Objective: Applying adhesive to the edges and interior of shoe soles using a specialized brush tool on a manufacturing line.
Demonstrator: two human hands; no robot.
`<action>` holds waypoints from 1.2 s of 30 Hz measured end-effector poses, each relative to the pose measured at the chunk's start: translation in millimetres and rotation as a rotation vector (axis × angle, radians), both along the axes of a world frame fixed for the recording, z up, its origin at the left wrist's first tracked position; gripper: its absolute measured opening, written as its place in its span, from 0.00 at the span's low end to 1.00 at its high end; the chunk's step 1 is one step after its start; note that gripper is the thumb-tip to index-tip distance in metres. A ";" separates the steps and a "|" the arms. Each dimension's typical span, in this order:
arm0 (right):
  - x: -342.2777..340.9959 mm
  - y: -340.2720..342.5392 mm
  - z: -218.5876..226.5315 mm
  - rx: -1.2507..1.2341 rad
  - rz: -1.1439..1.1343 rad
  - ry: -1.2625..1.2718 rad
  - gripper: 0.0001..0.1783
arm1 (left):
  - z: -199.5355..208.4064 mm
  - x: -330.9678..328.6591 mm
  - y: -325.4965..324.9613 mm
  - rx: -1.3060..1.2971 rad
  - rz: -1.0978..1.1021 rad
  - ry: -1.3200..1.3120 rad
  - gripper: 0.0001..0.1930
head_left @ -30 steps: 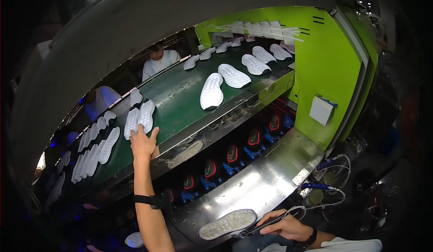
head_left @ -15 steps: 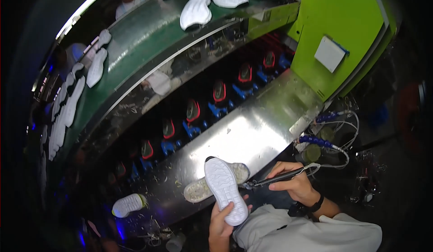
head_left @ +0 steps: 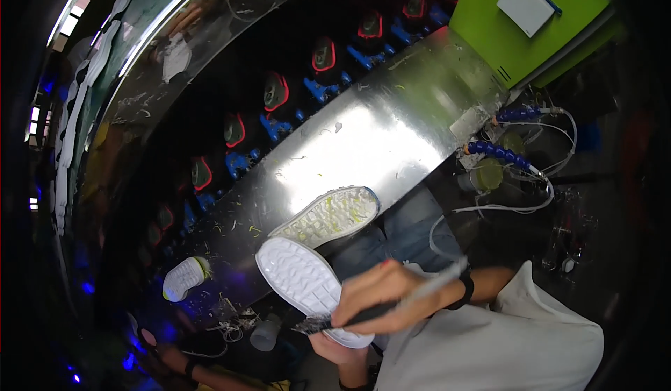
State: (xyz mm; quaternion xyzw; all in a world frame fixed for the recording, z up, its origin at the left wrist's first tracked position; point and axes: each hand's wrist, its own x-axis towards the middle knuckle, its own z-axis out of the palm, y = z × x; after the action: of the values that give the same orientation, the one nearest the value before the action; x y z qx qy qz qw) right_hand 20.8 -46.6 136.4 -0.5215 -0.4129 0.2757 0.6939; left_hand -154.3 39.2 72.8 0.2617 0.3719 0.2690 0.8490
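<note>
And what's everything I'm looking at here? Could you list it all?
held sole: one, white, in the left grip
pen-like tool: one, black, blurred, in the right grip
studded sole: one, whitish with yellow-green bits, on the bench
smaller sole piece: one, white with yellow-green edging, bench's left part
bench: one, silvery metal, centre
clamps: several, blue, along the bench's far side
panel: one, green, top right
card: one, white, on the panel
segmented hoses: two, blue, right
cup: one, translucent, lower left
co-worker's hand: one, dim, lower left
left grip: one, bare hand, bottom centre
right grip: one, bare hand, above it
</note>
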 end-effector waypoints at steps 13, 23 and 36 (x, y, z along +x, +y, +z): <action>-5.4 -56.7 26.0 -0.044 -0.125 -0.096 0.12 | 57.8 109.6 31.0 -0.454 -0.709 -0.445 0.32; 2.0 -54.4 12.1 0.119 0.486 0.188 0.10 | 117.9 70.8 82.3 0.002 -0.777 0.100 0.30; 23.3 12.8 14.4 -0.046 -0.431 -0.379 0.18 | 21.3 5.5 8.2 -0.253 -0.215 -0.478 0.34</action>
State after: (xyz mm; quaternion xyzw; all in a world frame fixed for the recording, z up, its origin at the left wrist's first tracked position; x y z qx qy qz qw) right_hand 44.1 -33.8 150.8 -0.6552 -0.4086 0.0286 0.6348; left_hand -148.8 47.4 94.2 0.1210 0.1620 0.1831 0.9621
